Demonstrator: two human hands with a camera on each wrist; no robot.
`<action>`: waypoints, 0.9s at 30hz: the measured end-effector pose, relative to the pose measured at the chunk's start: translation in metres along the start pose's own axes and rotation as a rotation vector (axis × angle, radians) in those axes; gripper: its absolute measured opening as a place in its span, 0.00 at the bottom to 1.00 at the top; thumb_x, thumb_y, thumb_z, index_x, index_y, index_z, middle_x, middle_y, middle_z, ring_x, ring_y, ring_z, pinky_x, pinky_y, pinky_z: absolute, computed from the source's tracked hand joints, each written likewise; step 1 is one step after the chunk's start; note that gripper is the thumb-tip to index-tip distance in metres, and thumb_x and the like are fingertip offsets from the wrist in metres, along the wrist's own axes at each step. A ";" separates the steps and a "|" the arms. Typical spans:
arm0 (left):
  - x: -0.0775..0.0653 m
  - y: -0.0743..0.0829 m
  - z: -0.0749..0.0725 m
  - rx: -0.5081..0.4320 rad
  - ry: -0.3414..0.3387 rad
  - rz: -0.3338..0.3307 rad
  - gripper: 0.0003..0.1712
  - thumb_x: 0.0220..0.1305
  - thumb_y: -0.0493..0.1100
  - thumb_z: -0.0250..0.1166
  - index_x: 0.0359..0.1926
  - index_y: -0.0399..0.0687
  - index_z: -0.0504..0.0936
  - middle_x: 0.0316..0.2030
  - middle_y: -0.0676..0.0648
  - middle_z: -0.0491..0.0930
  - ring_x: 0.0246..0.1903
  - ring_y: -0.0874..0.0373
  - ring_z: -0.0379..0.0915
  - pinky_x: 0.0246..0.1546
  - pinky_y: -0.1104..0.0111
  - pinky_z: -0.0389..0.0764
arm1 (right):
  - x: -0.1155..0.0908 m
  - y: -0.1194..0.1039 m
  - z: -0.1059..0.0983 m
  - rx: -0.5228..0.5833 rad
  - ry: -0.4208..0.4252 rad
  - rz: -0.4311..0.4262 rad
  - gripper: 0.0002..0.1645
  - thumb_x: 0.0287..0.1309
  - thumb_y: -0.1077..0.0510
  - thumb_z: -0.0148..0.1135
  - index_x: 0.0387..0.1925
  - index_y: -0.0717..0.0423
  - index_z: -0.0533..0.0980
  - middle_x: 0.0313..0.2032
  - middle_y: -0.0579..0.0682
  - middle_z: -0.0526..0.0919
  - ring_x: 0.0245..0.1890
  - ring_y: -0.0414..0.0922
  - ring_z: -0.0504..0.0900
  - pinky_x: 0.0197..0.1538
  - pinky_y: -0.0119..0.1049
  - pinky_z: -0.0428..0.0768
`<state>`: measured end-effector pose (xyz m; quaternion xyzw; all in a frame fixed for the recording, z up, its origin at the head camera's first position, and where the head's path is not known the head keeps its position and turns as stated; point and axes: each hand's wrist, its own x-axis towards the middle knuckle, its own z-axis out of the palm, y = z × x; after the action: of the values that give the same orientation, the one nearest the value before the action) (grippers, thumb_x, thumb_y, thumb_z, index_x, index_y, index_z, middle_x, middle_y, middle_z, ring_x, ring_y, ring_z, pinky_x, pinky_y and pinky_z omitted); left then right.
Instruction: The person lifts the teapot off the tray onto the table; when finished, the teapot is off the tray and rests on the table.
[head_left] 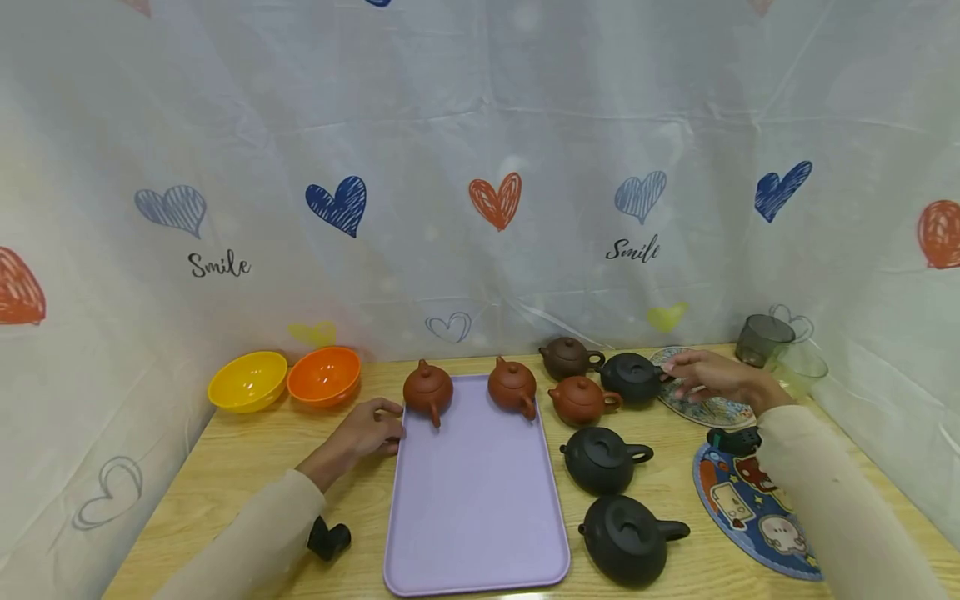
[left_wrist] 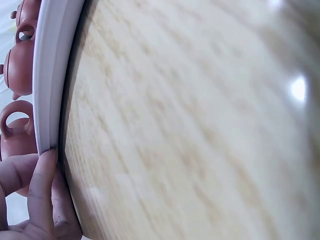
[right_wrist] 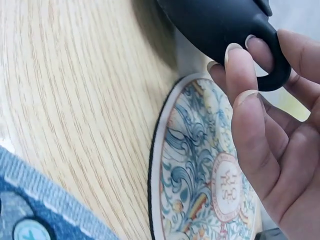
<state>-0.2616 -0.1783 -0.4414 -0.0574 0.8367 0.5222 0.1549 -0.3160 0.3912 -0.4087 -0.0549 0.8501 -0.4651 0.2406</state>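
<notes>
In the head view, we have the far black teapot [head_left: 632,379] right of the purple tray [head_left: 476,500]; our right hand [head_left: 708,377] is at its handle, our left hand [head_left: 367,429] by the tray's left edge. In the left wrist view, bent fingers touch the rim; whether they grip it, we cannot tell. In the right wrist view, fingers pinch the handle: grasping seems the step in hand, and the next move calls for a level hold.

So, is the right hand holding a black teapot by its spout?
No, the right hand grips the black teapot by its handle.
</notes>
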 end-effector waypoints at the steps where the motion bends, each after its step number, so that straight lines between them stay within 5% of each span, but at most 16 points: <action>1: 0.000 0.000 0.000 0.000 -0.001 0.000 0.23 0.65 0.36 0.64 0.60 0.35 0.73 0.43 0.39 0.78 0.35 0.56 0.78 0.37 0.68 0.87 | 0.002 0.000 0.001 -0.006 -0.009 -0.002 0.26 0.76 0.49 0.49 0.63 0.64 0.68 0.64 0.64 0.67 0.42 0.46 0.82 0.45 0.43 0.83; 13: 0.000 0.000 -0.001 -0.033 -0.015 0.018 0.24 0.64 0.34 0.63 0.60 0.33 0.71 0.43 0.39 0.78 0.34 0.57 0.78 0.36 0.68 0.87 | 0.010 0.001 0.005 -0.010 0.000 -0.010 0.32 0.77 0.48 0.47 0.69 0.67 0.63 0.68 0.70 0.64 0.41 0.45 0.84 0.41 0.40 0.85; 27: 0.000 0.001 0.000 0.002 -0.002 0.001 0.23 0.65 0.35 0.63 0.59 0.35 0.73 0.44 0.38 0.78 0.36 0.56 0.78 0.37 0.67 0.87 | 0.006 0.006 0.014 -0.016 0.201 -0.043 0.40 0.73 0.41 0.52 0.72 0.65 0.60 0.53 0.61 0.78 0.40 0.45 0.84 0.41 0.39 0.86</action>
<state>-0.2618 -0.1779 -0.4407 -0.0561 0.8370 0.5217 0.1554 -0.3138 0.3816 -0.4222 -0.0282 0.8722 -0.4667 0.1434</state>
